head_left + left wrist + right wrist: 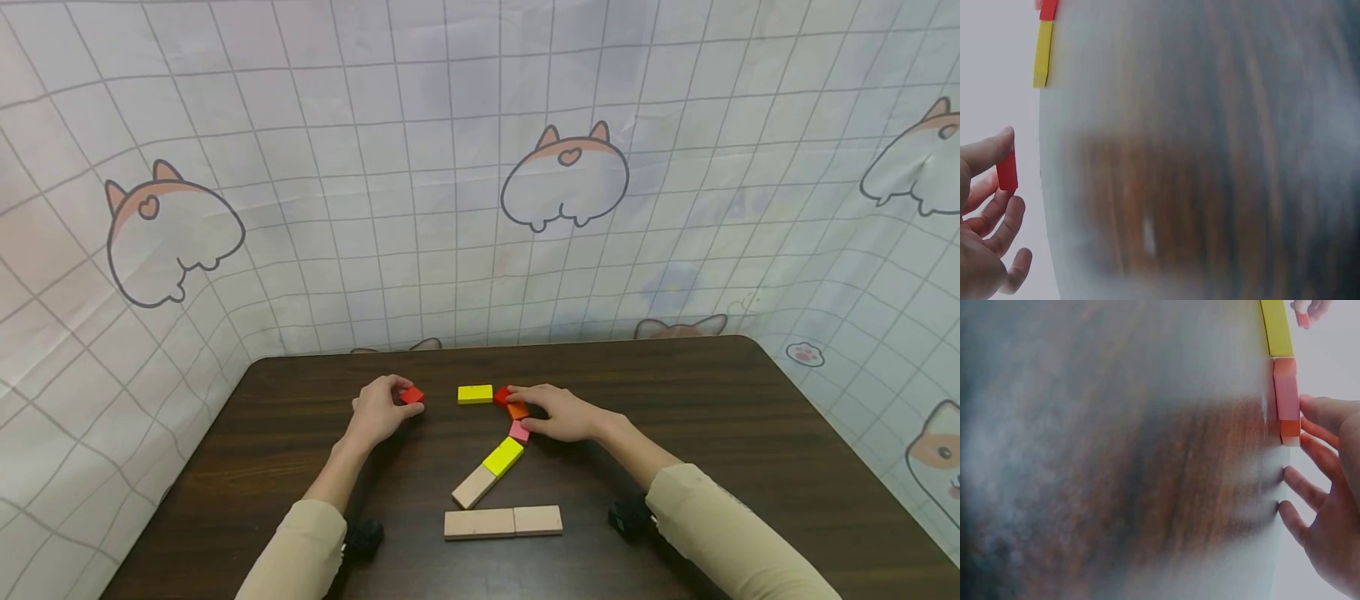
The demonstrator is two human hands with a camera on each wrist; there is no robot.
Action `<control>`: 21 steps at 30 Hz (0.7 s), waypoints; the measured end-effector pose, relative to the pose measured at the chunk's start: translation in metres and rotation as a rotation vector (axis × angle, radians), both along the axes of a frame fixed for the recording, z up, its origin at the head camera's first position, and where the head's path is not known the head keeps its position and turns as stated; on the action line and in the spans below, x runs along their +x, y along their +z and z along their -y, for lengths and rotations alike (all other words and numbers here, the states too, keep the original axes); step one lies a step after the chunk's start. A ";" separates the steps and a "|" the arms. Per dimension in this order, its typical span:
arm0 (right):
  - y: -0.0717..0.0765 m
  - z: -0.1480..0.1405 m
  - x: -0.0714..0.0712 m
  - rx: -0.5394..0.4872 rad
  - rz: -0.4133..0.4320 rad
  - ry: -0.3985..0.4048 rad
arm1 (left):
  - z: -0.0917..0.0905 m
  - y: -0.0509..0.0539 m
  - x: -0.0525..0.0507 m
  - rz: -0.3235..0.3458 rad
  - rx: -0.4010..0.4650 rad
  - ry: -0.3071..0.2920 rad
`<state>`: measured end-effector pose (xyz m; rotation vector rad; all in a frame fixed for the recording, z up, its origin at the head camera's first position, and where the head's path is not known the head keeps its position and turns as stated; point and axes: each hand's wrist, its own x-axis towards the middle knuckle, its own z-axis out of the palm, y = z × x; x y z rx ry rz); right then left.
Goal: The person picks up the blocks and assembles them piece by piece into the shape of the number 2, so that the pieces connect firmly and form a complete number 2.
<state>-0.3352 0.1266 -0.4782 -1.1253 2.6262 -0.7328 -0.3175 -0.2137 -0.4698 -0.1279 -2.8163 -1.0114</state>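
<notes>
In the head view, my left hand point(377, 412) pinches a red block point(412, 395) between thumb and fingers, left of the row. The left wrist view also shows this red block point(1007, 171) under the thumb. My right hand point(562, 412) is at the row's right bend, its thumb and fingers on either side of an orange block point(518, 411). Its fingertips meet a second red block point(501, 396); the thumb is by a pink block point(519, 431). A yellow block point(475, 395) lies left of that red one. Fingers partly cover the orange block.
Below the pink block, another yellow block point(502, 457) and a plain wooden block point(474, 487) continue diagonally. Two wooden blocks point(480, 524) lie end to end nearer the front. All rest on a dark wooden table point(675, 392), with a patterned cloth point(420, 275) hanging behind.
</notes>
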 end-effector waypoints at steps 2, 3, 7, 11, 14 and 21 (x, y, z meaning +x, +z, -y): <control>0.000 0.000 0.000 0.000 0.000 0.002 | -0.005 -0.001 0.000 0.002 -0.005 -0.003; 0.001 0.000 0.000 -0.002 0.001 0.002 | -0.007 -0.002 -0.001 0.004 -0.006 -0.005; 0.001 0.000 0.000 -0.002 -0.001 0.003 | -0.014 -0.004 -0.003 0.005 -0.014 -0.023; 0.002 0.001 0.001 0.001 -0.001 0.001 | -0.019 -0.005 -0.004 0.007 -0.021 -0.035; 0.003 0.001 0.002 0.002 0.003 0.000 | -0.022 -0.005 -0.005 0.010 -0.031 -0.036; 0.001 0.000 0.000 0.002 0.005 0.005 | -0.031 0.000 -0.007 0.004 -0.038 -0.047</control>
